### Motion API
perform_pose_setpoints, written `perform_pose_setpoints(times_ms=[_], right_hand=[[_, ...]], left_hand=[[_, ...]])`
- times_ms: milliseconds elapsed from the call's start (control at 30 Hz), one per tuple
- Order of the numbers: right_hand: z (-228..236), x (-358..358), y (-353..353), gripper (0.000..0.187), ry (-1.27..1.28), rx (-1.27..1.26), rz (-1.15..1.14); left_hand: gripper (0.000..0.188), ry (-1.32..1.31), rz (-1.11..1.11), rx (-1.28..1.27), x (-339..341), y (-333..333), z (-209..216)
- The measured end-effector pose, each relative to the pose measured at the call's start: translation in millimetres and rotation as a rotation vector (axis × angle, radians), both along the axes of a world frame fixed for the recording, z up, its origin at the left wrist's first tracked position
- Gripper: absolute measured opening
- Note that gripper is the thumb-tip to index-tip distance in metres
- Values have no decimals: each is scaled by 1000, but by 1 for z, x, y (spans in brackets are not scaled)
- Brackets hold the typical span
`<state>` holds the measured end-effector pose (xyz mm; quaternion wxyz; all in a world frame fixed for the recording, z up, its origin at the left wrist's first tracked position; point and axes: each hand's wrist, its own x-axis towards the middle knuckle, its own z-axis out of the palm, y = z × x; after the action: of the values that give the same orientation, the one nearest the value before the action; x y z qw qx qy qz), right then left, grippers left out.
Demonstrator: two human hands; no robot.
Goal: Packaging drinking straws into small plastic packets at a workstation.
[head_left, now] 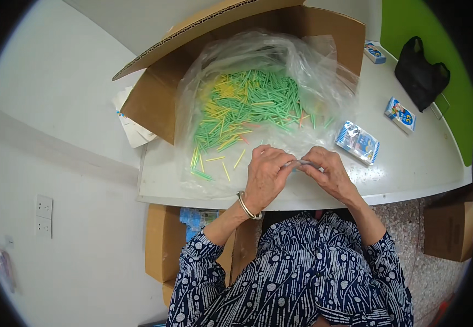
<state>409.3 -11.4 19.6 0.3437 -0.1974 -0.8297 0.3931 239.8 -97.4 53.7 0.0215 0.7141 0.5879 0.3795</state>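
Observation:
Near the front of the white table (163, 182), my left hand (268, 170) and my right hand (327, 171) meet with fingertips pinched. Between them is a thin greyish piece (300, 162), seen edge-on; its kind cannot be made out. A metal bangle (244, 206) circles my left wrist. Just beyond my hands lies a heap of short green and yellow sticks (258, 103), with a few pink ones among them. They rest on a spread clear plastic bag (190, 109) that comes out of a tipped cardboard box (323, 24). To the right of my right hand lies a blue-and-white wrapped packet (358, 143).
On the right stand a small blue-and-white box (400, 115), another such box (375, 53) and a black plastic bag (419, 73). Below the table's left front is an open carton (163, 245) with blue packets (198, 218). Another carton (446, 231) sits on the floor at right.

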Motion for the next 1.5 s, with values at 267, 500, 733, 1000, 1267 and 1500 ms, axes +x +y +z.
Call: perform_pose_setpoints(times_ms=[267, 500, 733, 1000, 1267, 1500], right_hand=[[-8, -37, 33, 16, -36, 5, 30], [-19, -69, 60, 18, -94, 59, 86], [-27, -99, 78, 19, 17, -142, 137], [-31, -113, 88, 26, -62, -229, 180], [-22, -111, 98, 29, -10, -198, 172], [-9, -92, 122, 27, -42, -219, 109]], left_hand=[[7, 93, -23, -48, -44, 39, -10], [10, 106, -56, -174, -82, 61, -21], [11, 49, -60, -217, -108, 74, -35], [14, -216, -17, -476, -133, 75, -37], [22, -38, 34, -231, -190, 106, -19], [39, 754, 325, -311, -266, 147, -32]])
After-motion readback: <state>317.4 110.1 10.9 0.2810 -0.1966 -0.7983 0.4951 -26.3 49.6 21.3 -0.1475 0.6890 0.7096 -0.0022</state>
